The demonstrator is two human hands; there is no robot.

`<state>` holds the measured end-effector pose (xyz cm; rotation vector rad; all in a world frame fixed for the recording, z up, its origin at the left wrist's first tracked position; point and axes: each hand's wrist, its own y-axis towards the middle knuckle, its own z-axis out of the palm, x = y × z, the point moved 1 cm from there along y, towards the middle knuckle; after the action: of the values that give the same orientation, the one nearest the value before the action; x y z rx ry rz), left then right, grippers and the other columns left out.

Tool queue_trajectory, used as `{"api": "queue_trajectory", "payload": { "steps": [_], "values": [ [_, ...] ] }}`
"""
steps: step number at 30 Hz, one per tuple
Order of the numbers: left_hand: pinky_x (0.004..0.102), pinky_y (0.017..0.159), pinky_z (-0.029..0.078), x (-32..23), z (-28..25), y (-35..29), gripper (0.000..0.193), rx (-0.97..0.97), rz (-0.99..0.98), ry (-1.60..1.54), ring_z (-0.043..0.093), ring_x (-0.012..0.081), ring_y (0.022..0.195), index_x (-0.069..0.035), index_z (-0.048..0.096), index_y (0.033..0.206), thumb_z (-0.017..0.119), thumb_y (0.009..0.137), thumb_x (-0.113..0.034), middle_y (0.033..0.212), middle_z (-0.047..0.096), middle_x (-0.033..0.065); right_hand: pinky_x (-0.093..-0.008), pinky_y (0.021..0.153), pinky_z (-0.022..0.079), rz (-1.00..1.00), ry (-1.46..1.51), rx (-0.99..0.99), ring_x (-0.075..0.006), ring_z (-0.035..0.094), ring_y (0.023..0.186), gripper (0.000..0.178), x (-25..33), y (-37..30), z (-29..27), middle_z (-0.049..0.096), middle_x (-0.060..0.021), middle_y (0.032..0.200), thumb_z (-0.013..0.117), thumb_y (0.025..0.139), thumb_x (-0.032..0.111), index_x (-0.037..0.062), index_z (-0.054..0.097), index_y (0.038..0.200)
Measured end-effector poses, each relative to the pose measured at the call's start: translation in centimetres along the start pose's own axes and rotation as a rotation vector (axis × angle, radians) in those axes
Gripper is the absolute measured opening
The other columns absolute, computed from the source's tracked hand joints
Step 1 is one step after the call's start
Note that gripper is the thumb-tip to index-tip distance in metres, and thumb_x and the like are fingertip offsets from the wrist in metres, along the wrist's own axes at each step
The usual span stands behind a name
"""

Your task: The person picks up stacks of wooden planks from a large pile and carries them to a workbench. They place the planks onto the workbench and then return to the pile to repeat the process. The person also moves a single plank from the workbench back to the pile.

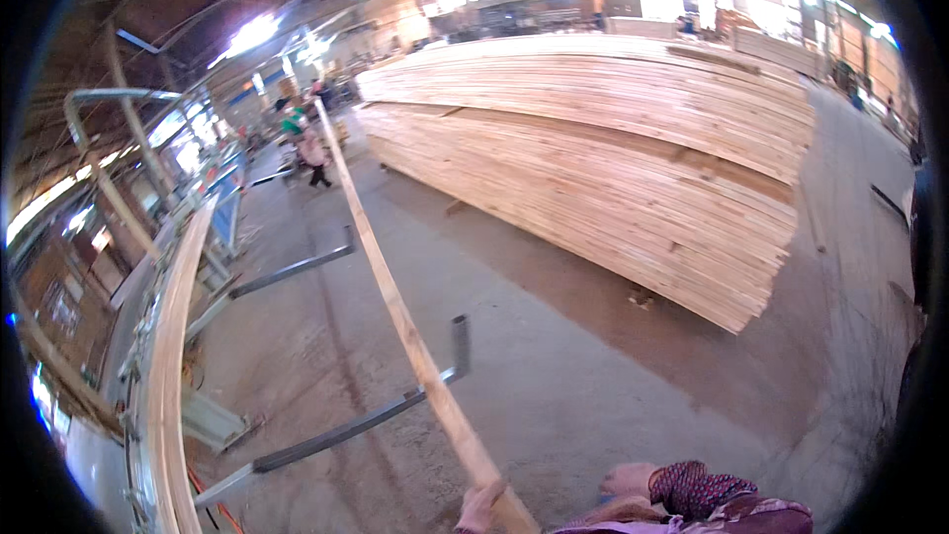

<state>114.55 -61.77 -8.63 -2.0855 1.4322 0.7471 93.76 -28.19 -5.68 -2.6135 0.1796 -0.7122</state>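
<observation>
A long, narrow wooden board (395,307) runs from the bottom of the head view away to the far left. My left hand (479,509) is wrapped around its near end. Apart from the board, to its right, is my right hand (630,480), below a dark patterned sleeve (700,487). Its fingers are blurred and turned away, so what they do is hidden. Under the board, a metal support arm (341,438) with an upright end post sticks out from the machine line on the left.
A large stack of boards (593,188) stands to the right on the concrete floor (554,366). Along the left, more boards (176,356) lie on a long machine. A second metal arm (292,272) juts out farther away. Near the board's far end are people (314,150).
</observation>
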Motion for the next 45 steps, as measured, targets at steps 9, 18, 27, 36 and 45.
{"api": "queue_trajectory", "payload": {
  "steps": [9,18,27,36,45],
  "values": [
    [0.0326,0.066,0.057,-37.2,8.8,24.9,0.041,0.062,-0.390,-1.177,0.066,0.0176,0.078,0.001,0.061,0.110,0.076,0.086,-0.028,0.099,0.067,0.0078,-0.0456,0.097,0.047,0.647,0.193,-0.758,-0.0341,0.059,0.120,0.063,-1.6,-17.1,-21.6,0.062,-0.0153,0.119,0.062,0.088,0.048,0.0075,0.055,0.135],
    [0.0370,0.076,0.060,-54.8,17.1,36.8,0.033,0.473,-0.162,-1.381,0.069,0.0227,0.085,-0.001,0.058,0.116,0.071,0.091,-0.019,0.100,0.067,0.0090,-0.0411,0.071,0.054,1.102,-0.397,-0.829,-0.0293,0.068,0.085,0.070,-16.7,-28.1,-27.9,0.065,-0.0107,0.103,0.075,0.076,0.034,0.0049,0.051,0.134],
    [0.0439,0.090,0.057,-69.0,19.9,56.1,0.037,0.554,0.124,-1.439,0.066,0.0278,0.101,-0.004,0.053,0.133,0.061,0.100,-0.019,0.121,0.063,0.0131,-0.0393,0.072,0.056,1.004,-0.542,-0.895,-0.0260,0.070,0.091,0.067,-28.9,-47.8,-43.0,0.069,-0.0100,0.108,0.076,0.073,0.025,0.0057,0.057,0.133],
    [0.0366,0.086,0.056,-70.5,22.4,70.7,0.041,0.487,0.190,-1.247,0.066,0.0200,0.096,-0.004,0.053,0.134,0.063,0.099,-0.023,0.119,0.065,0.0113,-0.0379,0.086,0.056,0.959,-0.661,-0.973,-0.0331,0.067,0.104,0.074,-45.8,-63.8,-56.2,0.066,-0.0145,0.122,0.076,0.075,0.017,0.0141,0.050,0.144],
    [0.0331,0.073,0.056,-66.0,29.3,76.5,0.037,0.295,-0.204,-1.163,0.066,0.0186,0.084,-0.001,0.056,0.127,0.062,0.097,-0.022,0.108,0.066,0.0122,-0.0391,0.100,0.051,1.017,-0.593,-0.784,-0.0316,0.062,0.118,0.066,-67.7,-70.6,-61.0,0.062,-0.0158,0.134,0.072,0.083,0.033,0.0094,0.053,0.142]
  ]
}}
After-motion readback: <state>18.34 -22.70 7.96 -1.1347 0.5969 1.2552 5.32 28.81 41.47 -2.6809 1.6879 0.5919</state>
